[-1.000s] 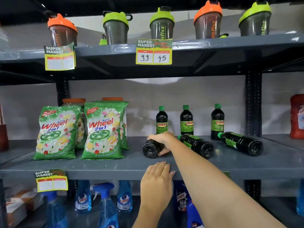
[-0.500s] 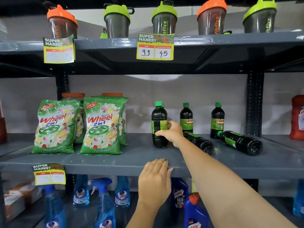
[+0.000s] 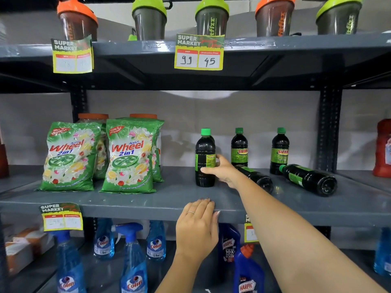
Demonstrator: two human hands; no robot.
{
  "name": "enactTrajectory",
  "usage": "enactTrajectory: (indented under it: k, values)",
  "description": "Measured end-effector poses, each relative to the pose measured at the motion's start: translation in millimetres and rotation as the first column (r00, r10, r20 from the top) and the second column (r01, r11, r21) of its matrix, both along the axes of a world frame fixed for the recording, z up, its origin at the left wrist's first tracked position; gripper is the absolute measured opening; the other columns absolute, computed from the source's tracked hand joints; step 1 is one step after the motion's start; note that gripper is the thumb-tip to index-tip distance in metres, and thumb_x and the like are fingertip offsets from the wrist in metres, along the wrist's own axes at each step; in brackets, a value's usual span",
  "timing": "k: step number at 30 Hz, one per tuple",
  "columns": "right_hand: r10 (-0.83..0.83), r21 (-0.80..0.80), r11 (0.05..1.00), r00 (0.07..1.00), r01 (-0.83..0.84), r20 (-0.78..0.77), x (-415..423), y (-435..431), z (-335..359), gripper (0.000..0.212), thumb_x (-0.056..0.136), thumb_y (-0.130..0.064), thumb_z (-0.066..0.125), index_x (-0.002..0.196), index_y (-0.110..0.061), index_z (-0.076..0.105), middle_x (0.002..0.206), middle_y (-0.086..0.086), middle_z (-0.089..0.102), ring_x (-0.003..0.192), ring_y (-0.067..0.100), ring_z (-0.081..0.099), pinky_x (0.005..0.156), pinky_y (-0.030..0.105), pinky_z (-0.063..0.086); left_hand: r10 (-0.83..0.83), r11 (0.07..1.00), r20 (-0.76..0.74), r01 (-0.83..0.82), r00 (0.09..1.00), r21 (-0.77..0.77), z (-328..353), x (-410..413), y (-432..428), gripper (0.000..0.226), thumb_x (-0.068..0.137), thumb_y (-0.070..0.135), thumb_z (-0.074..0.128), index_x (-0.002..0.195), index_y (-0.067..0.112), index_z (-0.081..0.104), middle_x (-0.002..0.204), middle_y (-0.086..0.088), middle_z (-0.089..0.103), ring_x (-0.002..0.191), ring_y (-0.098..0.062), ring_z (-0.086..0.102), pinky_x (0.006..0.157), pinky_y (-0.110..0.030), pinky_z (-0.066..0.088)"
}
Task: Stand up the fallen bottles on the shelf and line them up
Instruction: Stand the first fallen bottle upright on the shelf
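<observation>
Since 0.5 s ago little has changed — the right hand still grasps the upright bottle; 2 fallen bottles lie right of it. The left hand rests flat, released, on the shelf edge.

A plain pale wall backs grey metal shelving with perforated dark uprights, evenly lit.

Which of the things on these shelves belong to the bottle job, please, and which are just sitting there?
Job: upright bottle in right hand; right hand; two fallen bottles; two standing bottles.
Bystanders: detergent bags; shaker cups; spray bottles; price tags.
</observation>
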State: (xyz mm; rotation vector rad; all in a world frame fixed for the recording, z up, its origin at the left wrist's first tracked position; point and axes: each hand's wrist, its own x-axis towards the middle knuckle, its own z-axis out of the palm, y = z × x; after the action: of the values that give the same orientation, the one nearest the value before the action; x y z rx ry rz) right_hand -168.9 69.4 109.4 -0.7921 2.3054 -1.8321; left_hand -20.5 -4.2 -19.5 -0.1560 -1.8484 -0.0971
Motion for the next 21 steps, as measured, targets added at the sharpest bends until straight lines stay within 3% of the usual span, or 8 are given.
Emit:
enactTrajectory:
  k: [4,9,13,16,18,21]
  values:
    - [-0.047,0.046,0.998,0.994,0.052,-0.103,-3,0,-5,0.066,0.077,-0.013,0.079,0.134,-0.018,0.045,0.114,0.0,0.061,0.084,0.002,0.054,0.067,0.02,0.041,0.002,1.0,0.005,-0.002,1.0,-0.001,0,0,-1,0.03,0.094,0.029,0.051,0.103,0.012,0.073,0.106,-0.001,0.073,0.098,-0.017,0.067,0.093,-0.033,0.05]
    - [-0.165,0.109,0.975,0.958,0.195,-0.236,-3,-2,-8,0.072,0.068,-0.03,0.086,0.128,-0.018,0.047,0.11,-0.004,0.057,0.103,0.017,0.056,0.089,0.033,0.045,0.0,1.0,0.021,0.0,1.0,-0.003,2,2,0,0.031,0.095,0.03,0.049,0.104,0.013,0.073,0.106,-0.001,0.073,0.098,-0.017,0.067,0.094,-0.032,0.05]
    - [-0.039,0.031,0.999,0.992,0.043,-0.123,-2,-1,2,0.074,0.076,-0.012,0.081,0.137,-0.019,0.04,0.119,0.0,0.058,0.097,0.011,0.054,0.082,0.025,0.04,-0.002,1.0,0.027,0.002,1.0,-0.011,3,3,0,0.03,0.095,0.03,0.05,0.103,0.012,0.073,0.106,-0.001,0.073,0.097,-0.017,0.067,0.094,-0.031,0.05]
    - [-0.036,0.022,0.999,0.994,0.038,-0.099,-5,0,5,0.06,0.076,-0.006,0.079,0.128,-0.013,0.048,0.125,0.003,0.06,0.092,0.009,0.056,0.073,0.02,0.041,0.005,1.0,0.021,-0.004,1.0,-0.014,3,3,0,0.03,0.094,0.029,0.05,0.103,0.012,0.073,0.105,-0.002,0.073,0.096,-0.018,0.067,0.093,-0.032,0.05]
    - [-0.094,0.028,0.995,0.988,0.098,-0.123,-6,-1,3,0.064,0.072,-0.013,0.083,0.126,-0.013,0.047,0.117,-0.003,0.057,0.099,0.013,0.054,0.082,0.025,0.041,0.009,1.0,0.021,-0.008,1.0,-0.012,2,3,0,0.03,0.094,0.029,0.05,0.103,0.012,0.073,0.105,-0.002,0.073,0.096,-0.018,0.068,0.093,-0.032,0.05]
    - [-0.167,0.069,0.98,0.964,0.185,-0.207,-7,-2,-1,0.068,0.068,-0.026,0.087,0.114,-0.019,0.037,0.099,-0.01,0.051,0.097,0.014,0.052,0.081,0.029,0.039,0.0,1.0,0.015,0.0,1.0,-0.013,2,3,0,0.031,0.095,0.029,0.049,0.104,0.011,0.073,0.106,-0.002,0.073,0.097,-0.018,0.068,0.092,-0.034,0.052]
